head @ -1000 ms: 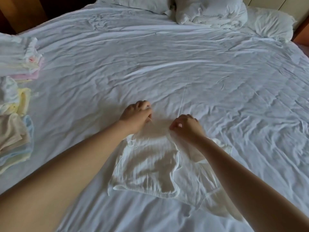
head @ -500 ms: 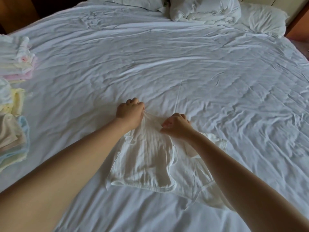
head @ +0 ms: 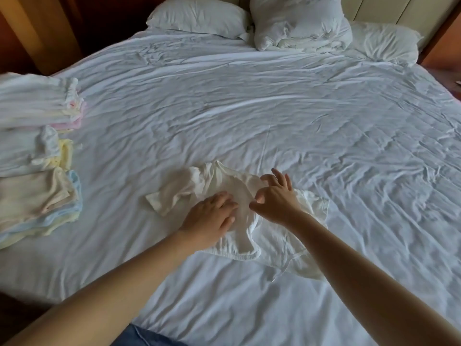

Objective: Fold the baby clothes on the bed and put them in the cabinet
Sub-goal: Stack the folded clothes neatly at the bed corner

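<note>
A white baby shirt [head: 219, 183] lies spread on the white bed sheet [head: 274, 116] near the front middle, one sleeve [head: 167, 198] sticking out to the left. My left hand [head: 212, 216] lies flat on the shirt's middle, fingers together, pressing it down. Just right of it, my right hand [head: 274, 196] hovers over the shirt with fingers spread and slightly curled, holding nothing. Part of the shirt is hidden under both hands and my right forearm.
Three stacks of folded baby clothes sit along the bed's left edge: a white and pink stack [head: 42, 103], a white and yellow stack [head: 47, 151], a cream and blue stack [head: 37, 206]. Pillows [head: 199, 18] and a bundled duvet [head: 299, 23] lie at the headboard.
Both hands let go of the shirt's top edge that they were pinching. The left sleeve now lies spread out to the left, and my left hand rests flat on the shirt.
</note>
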Motion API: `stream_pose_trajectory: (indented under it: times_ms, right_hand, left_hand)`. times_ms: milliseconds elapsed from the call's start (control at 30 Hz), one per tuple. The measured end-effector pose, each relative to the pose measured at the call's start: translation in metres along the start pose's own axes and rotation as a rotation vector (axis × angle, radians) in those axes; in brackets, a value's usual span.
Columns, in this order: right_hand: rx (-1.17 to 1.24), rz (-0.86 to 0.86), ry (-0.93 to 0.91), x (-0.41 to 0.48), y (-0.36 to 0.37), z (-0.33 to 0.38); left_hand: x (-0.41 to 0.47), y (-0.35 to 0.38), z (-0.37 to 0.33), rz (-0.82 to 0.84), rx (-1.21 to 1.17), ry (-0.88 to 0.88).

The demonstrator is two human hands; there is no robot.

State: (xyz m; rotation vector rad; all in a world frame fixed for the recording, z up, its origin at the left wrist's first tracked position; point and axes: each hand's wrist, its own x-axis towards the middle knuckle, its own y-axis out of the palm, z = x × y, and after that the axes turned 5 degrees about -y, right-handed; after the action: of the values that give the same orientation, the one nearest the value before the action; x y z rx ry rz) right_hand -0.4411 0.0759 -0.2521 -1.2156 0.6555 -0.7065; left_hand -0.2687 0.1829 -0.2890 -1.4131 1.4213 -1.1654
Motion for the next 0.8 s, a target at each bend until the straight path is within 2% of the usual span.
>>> stream_pose_trajectory:
  times_ms: [67, 267, 367, 533, 567, 667, 800]
  right_hand:
    - [0.034, -0.02, 0.016, -0.01, 0.001, 0.0]
    - [0.28, -0.172, 0.055, -0.036, -0.001, 0.008]
    - [0.324, -0.129, 0.115, -0.038, -0.002, 0.016]
    - [0.568, -0.133, 0.244, -0.041, 0.008, 0.015]
    - [0.526, -0.136, 0.259, -0.042, 0.01, 0.013]
    - [0.184, -0.151, 0.232, -0.047, 0.01, 0.004]
    - [0.11, -0.228, 0.146, -0.06, 0.002, -0.002]
  left_hand:
    - [-0.009, 0.004, -0.005, 0.115, 0.015, -0.038]
    - [-0.017, 0.001, -0.017, 0.214, 0.13, -0.093]
    - [-0.018, 0.004, -0.017, 0.246, 0.142, -0.101]
    - [-0.021, 0.008, -0.017, 0.281, 0.113, -0.125]
    - [-0.022, 0.008, -0.017, 0.289, 0.115, -0.124]
    - [-0.026, 0.006, -0.019, 0.314, 0.103, -0.104]
    - [-0.033, 0.007, -0.027, 0.225, 0.013, 0.05]
